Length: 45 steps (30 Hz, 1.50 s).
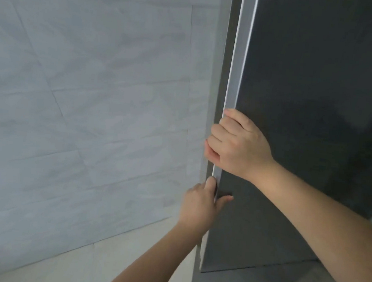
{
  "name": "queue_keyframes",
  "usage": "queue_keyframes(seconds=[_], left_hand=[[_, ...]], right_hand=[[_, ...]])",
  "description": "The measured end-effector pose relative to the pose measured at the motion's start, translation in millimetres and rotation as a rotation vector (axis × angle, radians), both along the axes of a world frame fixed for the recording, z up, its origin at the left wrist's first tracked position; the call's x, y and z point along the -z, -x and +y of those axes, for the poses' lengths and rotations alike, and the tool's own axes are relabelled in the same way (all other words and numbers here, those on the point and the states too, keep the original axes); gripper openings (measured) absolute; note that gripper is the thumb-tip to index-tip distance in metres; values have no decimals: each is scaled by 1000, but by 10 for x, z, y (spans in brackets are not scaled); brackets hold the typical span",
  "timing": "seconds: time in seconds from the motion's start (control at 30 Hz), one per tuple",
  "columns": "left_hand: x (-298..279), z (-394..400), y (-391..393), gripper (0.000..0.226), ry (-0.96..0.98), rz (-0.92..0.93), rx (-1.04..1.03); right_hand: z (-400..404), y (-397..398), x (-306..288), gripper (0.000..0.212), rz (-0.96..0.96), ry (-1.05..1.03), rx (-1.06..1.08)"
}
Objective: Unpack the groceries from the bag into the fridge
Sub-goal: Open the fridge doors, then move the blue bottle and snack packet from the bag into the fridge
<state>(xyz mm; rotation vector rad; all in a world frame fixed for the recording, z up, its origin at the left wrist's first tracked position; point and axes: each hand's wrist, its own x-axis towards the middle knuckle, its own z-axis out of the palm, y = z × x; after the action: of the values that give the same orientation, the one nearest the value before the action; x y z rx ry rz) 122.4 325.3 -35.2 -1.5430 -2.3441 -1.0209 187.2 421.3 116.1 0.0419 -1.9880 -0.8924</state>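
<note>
Against the left side: a pale tiled wall (82, 109) fills the left half of the view, meeting a light floor (79, 266) along a slanting line at the bottom.
Left hand: the left hand (201, 206) reaches up from the bottom centre to the lower part of the door's left edge; its fingertips curl round that edge while the thumb lies flat on the dark front face, so the edge is pinched between them.
Fridge: the fridge (213, 143) shows only as a thin grey side strip between the wall and the door, running from the top of the view to the floor.
Door: the fridge door (307, 106) is a tall dark grey panel, long axis upright and leaning a little to the right at the top; its front face is toward the camera, and its left edge shows a thin white strip.
Opening: whether a gap has opened is hard to tell, and the inside cannot be seen.
Right hand: the right hand (238, 143) grips the same left edge higher up, just above the left hand and apart from it; its fingers wrap round the edge out of sight, with the back of the hand toward the camera and the forearm crossing the door's face from the lower right.
</note>
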Motion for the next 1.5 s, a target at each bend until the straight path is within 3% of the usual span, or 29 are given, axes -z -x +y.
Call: queue_keyframes(seconds=[0.13,0.3,0.63,0.73,0.83,0.97,1.1,1.2,1.5], left_hand=[[-5,-273,-252,38,-103,143,75],[268,-670,-517,30,-81,349,269],[323,-1008,-887,32,8,210,446],[330,-1042,-999,35,-1,258,494],[475,-1034,-1025,42,120,322,565],[630,-951,-1159,51,315,376,651],[769,-754,-1434,58,374,395,746],[871,-613,-1660,62,494,452,822],[1030,-167,-2174,61,409,629,1142]], right_hand=[[-331,-318,144,22,3,39,24],[-734,-901,354,26,-54,74,180],[-1611,-1768,407,32,70,295,505],[-1851,-1835,433,39,126,416,668],[-2027,-1875,416,39,96,531,653],[-1950,-1931,454,36,-76,682,673],[-1659,-2049,646,64,-144,836,754],[-1469,-2212,777,78,-91,873,873],[-1383,-3058,955,66,-58,777,984]])
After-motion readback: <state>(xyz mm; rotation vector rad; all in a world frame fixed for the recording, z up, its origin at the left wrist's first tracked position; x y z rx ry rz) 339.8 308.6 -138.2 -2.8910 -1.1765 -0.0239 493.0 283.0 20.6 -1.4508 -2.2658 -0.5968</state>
